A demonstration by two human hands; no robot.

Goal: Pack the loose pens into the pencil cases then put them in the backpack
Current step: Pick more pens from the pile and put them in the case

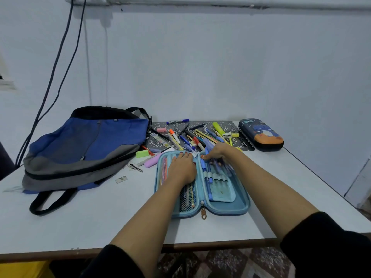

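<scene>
I saw left hand [181, 167] flat, fingers released, on open pencil case [226, 205]; right hand [217, 154] grasped blue pens [206, 167] inside; loose pens [192, 137] at 12 o'clock, backpack [84, 149] at 10.

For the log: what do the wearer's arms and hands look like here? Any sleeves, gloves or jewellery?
Both arms wear black sleeves, the left sleeve and right sleeve, which end near the elbows and leave the forearms bare. The left hand and right hand are ungloved, and the fingernails look painted dark red. No watch, bracelet or ring shows.
</scene>
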